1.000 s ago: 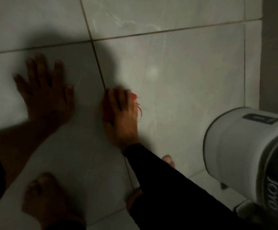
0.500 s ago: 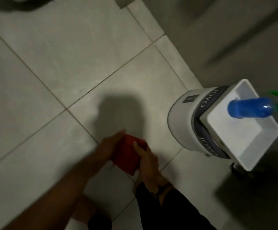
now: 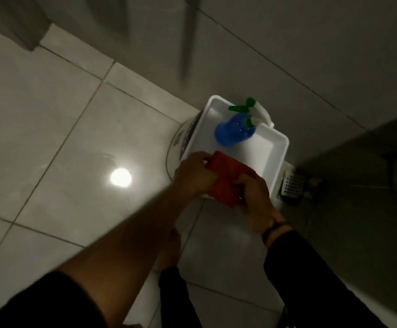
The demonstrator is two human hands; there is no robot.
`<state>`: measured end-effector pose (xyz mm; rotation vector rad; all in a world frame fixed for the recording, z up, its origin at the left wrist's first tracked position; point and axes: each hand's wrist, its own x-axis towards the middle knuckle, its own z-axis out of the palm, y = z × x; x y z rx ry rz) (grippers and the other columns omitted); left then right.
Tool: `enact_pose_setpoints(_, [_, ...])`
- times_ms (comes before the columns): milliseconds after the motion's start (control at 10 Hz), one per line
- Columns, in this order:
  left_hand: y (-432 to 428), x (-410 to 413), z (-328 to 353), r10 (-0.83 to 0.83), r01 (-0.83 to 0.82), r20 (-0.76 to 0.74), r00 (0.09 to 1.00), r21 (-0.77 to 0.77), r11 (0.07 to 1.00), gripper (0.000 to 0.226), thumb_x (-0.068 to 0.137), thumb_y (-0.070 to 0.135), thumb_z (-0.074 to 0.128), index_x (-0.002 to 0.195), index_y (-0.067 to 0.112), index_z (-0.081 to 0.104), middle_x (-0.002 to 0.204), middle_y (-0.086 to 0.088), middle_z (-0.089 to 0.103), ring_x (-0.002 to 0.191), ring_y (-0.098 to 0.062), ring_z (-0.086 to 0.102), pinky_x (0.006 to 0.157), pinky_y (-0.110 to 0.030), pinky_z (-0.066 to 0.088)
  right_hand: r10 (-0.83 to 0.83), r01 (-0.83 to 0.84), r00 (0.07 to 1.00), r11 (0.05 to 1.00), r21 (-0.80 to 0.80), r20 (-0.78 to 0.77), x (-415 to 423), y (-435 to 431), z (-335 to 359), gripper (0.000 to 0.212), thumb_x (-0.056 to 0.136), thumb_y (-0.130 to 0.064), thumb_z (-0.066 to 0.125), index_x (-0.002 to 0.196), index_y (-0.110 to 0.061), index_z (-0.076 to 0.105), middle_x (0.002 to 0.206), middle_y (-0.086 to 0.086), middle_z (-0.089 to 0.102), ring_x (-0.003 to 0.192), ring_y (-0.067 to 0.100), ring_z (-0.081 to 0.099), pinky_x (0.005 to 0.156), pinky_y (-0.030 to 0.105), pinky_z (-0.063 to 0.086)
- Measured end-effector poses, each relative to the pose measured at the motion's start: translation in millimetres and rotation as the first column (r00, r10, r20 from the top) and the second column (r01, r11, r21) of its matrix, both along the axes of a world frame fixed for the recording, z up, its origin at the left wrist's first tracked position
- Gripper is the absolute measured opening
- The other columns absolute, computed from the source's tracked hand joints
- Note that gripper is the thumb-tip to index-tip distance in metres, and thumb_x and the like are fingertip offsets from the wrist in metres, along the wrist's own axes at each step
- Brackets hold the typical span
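I hold a folded red cloth (image 3: 226, 178) with both hands over the near end of a white rectangular tray (image 3: 272, 159). My left hand (image 3: 192, 175) grips the cloth's left side and my right hand (image 3: 255, 197) grips its right side. A blue spray bottle (image 3: 234, 131) with a green and white trigger head lies in the far part of the tray. The tray sits on top of a round white bucket (image 3: 177, 147), mostly hidden beneath it.
Pale glossy floor tiles (image 3: 62, 138) spread to the left, with a bright lamp reflection (image 3: 120, 177). Tiled walls meet in the corner behind the bucket. A floor drain grate (image 3: 292, 184) lies right of the tray. My bare foot (image 3: 171, 247) stands below the hands.
A second ago my hands lay on the floor, the right one over the red cloth. Both hands picked the cloth up and carried it over the tray as the view rose.
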<state>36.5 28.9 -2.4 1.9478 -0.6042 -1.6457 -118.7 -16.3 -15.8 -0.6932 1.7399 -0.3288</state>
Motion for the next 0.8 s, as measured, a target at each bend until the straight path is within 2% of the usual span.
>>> enact_pose_setpoints(100, [-44.7,-20.0,-26.7,-0.084,0.079,0.177,0.981,0.034,0.996,0.055,0.099,0.039,0.067,0.15,0.018,0.062,0.144,-0.011,0.07,0.126,-0.031,0.07,0.105,-0.037,0.056,0.055,-0.055,0.997,0.998,0.002,-0.049,-16.7,-37.8,-33.5,0.044,0.098,-0.004,0.063,0.139,-0.017,0.065,0.129,0.013,0.074,0.093,0.019,0.07,0.086,0.036,0.063])
enact_pose_setpoints(200, [-61.8,-26.4,-49.4,-0.16,0.146,0.281,0.946,0.07,0.987,0.047,0.104,0.039,0.06,0.143,0.013,0.066,0.14,-0.014,0.072,0.125,-0.032,0.071,0.094,-0.033,0.051,0.071,-0.067,0.994,0.997,0.038,-0.085,-20.0,-52.0,-55.3,0.049,0.097,-0.005,0.07,0.144,-0.014,0.059,0.137,0.016,0.07,0.102,0.025,0.072,0.09,0.039,0.065])
enact_pose_setpoints(300, [-72.0,-31.8,-76.3,-0.307,0.266,0.394,0.866,0.156,0.951,0.038,0.107,0.03,0.053,0.131,0.007,0.072,0.131,-0.017,0.074,0.121,-0.034,0.072,0.09,-0.034,0.05,0.083,-0.078,0.982,0.996,0.038,-0.172,-20.9,-60.4,-78.4,0.056,0.088,0.001,0.081,0.138,-0.01,0.058,0.14,0.02,0.068,0.109,0.03,0.068,0.101,0.042,0.062])
enact_pose_setpoints(400, [-72.7,-31.3,-84.4,-0.336,0.283,0.47,0.817,0.181,0.942,0.035,0.106,0.025,0.056,0.133,0.008,0.071,0.13,-0.015,0.074,0.121,-0.035,0.072,0.098,-0.039,0.056,0.162,-0.159,0.948,0.987,0.033,-0.273,-19.0,-60.6,-86.4,0.059,0.081,-0.005,0.09,0.132,-0.012,0.061,0.136,0.016,0.07,0.109,0.031,0.069,0.101,0.04,0.061])
enact_pose_setpoints(500, [-68.9,-37.9,-79.9,-0.312,0.264,0.547,0.777,0.167,0.95,0.036,0.104,0.021,0.06,0.139,0.015,0.067,0.133,-0.013,0.07,0.122,-0.035,0.071,0.102,-0.049,0.06,0.245,-0.268,0.871,0.963,0.005,-0.426,-17.1,-58.7,-88.7,0.06,0.074,-0.019,0.097,0.12,-0.02,0.058,0.129,0.008,0.071,0.102,0.026,0.065,0.094,0.036,0.057])
enact_pose_setpoints(600, [-66.8,-47.5,-64.6,-0.286,0.274,0.619,0.732,0.118,0.955,0.057,0.099,0.022,0.071,0.153,0.021,0.054,0.144,-0.012,0.058,0.131,-0.038,0.064,0.099,-0.059,0.06,0.292,-0.372,0.788,0.927,-0.041,-0.542,-14.9,-59.5,-81.8,0.064,0.075,-0.032,0.096,0.119,-0.022,0.05,0.126,0.006,0.071,0.1,0.028,0.065,0.091,0.039,0.056])
enact_pose_setpoints(700, [-57.5,-44.3,-46.9,-0.269,0.317,0.672,0.69,0.054,0.947,0.06,0.098,0.028,0.071,0.154,0.021,0.05,0.145,-0.012,0.057,0.132,-0.037,0.064,0.099,-0.056,0.061,0.292,-0.395,0.779,0.916,-0.072,-0.555,-8.8,-52.7,-64.3,0.064,0.081,-0.033,0.091,0.127,-0.02,0.049,0.13,0.008,0.07,0.114,0.034,0.07,0.102,0.045,0.059])
enact_pose_setpoints(800, [-14.6,-28.4,-5.7,-0.225,0.324,0.73,0.645,0.005,0.946,0.051,0.101,0.034,0.064,0.151,0.022,0.054,0.143,-0.009,0.06,0.125,-0.031,0.065,0.097,-0.047,0.059,0.187,-0.307,0.836,0.938,-0.157,-0.516,6.0,-26.1,-14.0,0.046,0.088,-0.033,0.083,0.116,-0.023,0.049,0.115,0.004,0.067,0.118,0.038,0.07,0.105,0.046,0.056])
